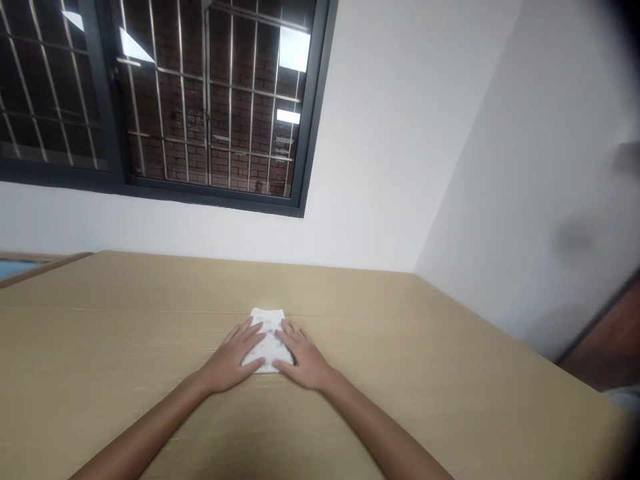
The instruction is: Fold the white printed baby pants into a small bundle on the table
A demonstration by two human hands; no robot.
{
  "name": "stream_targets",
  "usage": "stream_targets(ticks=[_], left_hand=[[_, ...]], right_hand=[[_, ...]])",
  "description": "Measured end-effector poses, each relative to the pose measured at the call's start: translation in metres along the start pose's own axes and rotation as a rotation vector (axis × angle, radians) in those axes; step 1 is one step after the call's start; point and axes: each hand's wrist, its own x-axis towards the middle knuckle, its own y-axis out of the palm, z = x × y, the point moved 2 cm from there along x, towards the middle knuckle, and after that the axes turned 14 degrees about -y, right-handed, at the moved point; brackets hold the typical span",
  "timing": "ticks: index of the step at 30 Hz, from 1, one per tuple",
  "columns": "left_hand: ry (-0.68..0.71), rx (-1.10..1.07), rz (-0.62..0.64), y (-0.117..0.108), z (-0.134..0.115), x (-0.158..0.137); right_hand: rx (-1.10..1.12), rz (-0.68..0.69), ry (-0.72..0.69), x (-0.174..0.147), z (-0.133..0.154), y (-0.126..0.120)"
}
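Note:
A small folded white piece that looks like cloth, with a faint green print, lies flat on a tan tabletop. My left hand rests palm down over its left side, fingers spread and stretched forward. On the opposite side my right hand lies the same way, its fingertips on the right edge. Both thumbs point inward near the lower edge and do not touch each other. Neither hand grips the piece. Parts of its sides are hidden under the fingers; its exact kind cannot be told.
The broad tan surface reaches back to a white wall below a dark-framed, barred window. A blue item shows at the far left beyond the table edge. On the right, a reddish-brown surface lies past the table's edge.

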Motion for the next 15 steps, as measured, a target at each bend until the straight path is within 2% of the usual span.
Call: stream_targets(ticks=[3,8,11,15], left_hand=[[0.113,-0.046,0.010,-0.015,-0.015,-0.012],[0.103,0.033,0.028,-0.026,-0.027,-0.020],[0.070,0.043,0.036,-0.029,-0.028,-0.021],[-0.090,-0.184,0.087,-0.042,-0.025,-0.007]], right_hand=[[-0.016,-0.074,-0.139,-0.007,0.010,-0.002],[-0.014,-0.204,-0.248,-0.008,0.017,0.000],[0.018,-0.264,-0.239,-0.006,0.018,-0.002],[0.177,-0.333,-0.099,0.006,0.006,-0.006]])
